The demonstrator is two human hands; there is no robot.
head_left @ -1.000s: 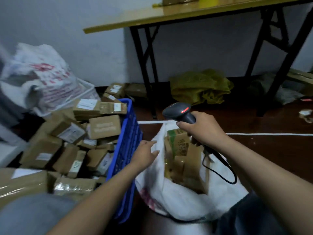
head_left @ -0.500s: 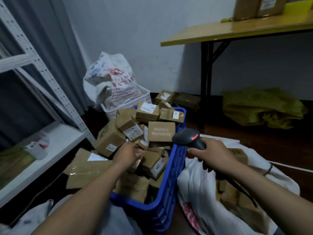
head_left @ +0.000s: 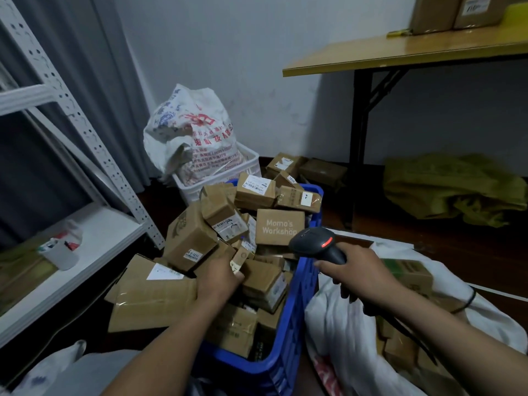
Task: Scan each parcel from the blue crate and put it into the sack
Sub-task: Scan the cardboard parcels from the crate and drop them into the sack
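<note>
"Parcels (head_left: 280, 227): location?"
"Heaped in the blue crate (head_left: 303, 284), centre; white sack (head_left: 337, 332) just beside it, on the right."
"Hands?"
"Apart. Left hand (head_left: 218, 277) grips a small parcel (head_left: 240, 256) on the heap; right hand (head_left: 360, 272) is clamped on the scanner (head_left: 311, 241) over the crate's rim."

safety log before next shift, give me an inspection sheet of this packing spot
surface: dark brown floor, partly shadowed.
job's things: blue plastic crate heaped with brown cardboard parcels; open white woven sack beside it, boxes inside; black handheld scanner, red light lit.
clutter: loose cardboard boxes behind the crate; crumpled olive-green bag by the wall.
hands: left hand grips a small cardboard parcel in the crate; right hand holds the scanner.
cables: black scanner cable trails over the sack.
surroundings: white metal shelving on the left; yellow-topped folding table; printed white sack in a white basket.
</note>
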